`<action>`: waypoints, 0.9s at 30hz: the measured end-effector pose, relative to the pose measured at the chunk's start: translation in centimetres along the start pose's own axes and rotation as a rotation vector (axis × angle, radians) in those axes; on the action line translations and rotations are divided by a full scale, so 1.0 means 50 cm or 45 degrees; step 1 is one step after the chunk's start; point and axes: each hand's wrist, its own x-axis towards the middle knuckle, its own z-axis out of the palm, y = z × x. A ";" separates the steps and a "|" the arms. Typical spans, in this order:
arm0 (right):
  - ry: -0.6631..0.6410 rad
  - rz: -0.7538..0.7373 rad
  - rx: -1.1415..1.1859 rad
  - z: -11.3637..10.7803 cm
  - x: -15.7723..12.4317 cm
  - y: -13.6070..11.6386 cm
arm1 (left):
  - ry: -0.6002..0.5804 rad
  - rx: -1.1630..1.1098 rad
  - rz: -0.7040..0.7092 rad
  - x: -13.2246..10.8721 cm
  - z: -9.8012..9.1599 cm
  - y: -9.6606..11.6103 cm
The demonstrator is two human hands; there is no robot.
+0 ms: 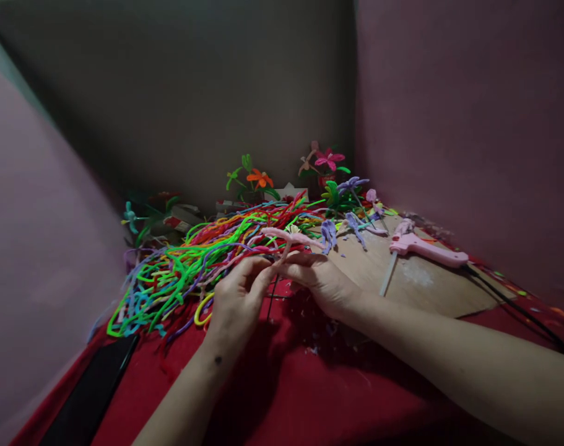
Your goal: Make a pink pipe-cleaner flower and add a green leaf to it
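Between my two hands stands a pink pipe-cleaner flower with a pale centre, its petals spread above my fingers. My left hand pinches its stem between thumb and forefinger. My right hand is closed on the same stem from the other side, its fingertips nearly meeting those of the left. A thin dark wire runs down below the fingers. Behind my hands lies a large heap of coloured pipe cleaners, mostly green, red and orange.
A pink glue gun with a glue stick rests on a brown board, its cord trailing right. Finished flowers stand at the back. Purple petal pieces lie nearby. A black flat object sits front left on the red cloth.
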 end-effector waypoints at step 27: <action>0.016 0.023 0.054 0.012 -0.005 -0.002 | -0.061 0.061 -0.027 -0.007 -0.034 0.043</action>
